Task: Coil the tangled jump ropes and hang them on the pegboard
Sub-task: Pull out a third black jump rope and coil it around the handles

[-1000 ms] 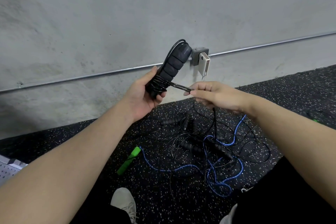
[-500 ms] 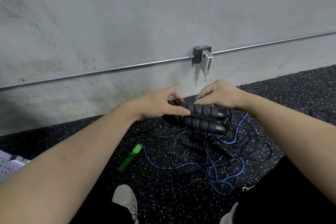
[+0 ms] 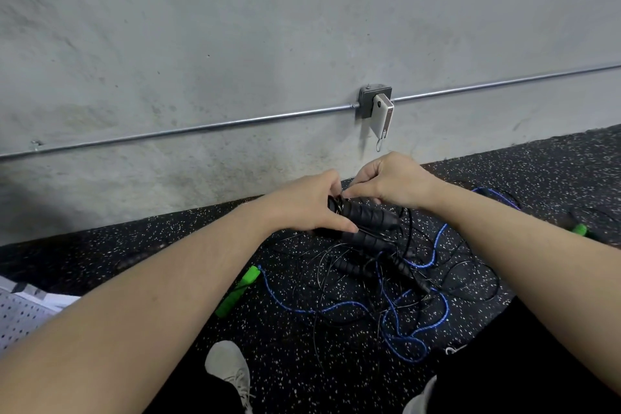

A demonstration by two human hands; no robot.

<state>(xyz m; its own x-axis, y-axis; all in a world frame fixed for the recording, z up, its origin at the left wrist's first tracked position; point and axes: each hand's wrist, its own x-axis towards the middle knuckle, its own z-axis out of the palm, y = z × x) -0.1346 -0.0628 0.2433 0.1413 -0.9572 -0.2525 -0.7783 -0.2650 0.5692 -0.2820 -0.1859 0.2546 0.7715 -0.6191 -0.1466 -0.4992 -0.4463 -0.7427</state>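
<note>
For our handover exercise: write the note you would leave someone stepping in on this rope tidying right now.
Left hand grips the pair of black ribbed foam handles, cord wound round one end.
Right hand pinches that thin black cord at the winding, apparently securing it.
On the speckled rubber floor: a tangle of black cords with more black handles, and a blue braided rope with green handles.
The white perforated pegboard lies at far left.
Done: one rope nearly coiled.
Left: finish it, untangle and coil the others, hang all.

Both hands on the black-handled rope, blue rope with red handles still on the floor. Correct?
Not quite. In the head view the blue rope has green handles, not red. Both the left hand and right hand do hold the black-handled rope.
</note>
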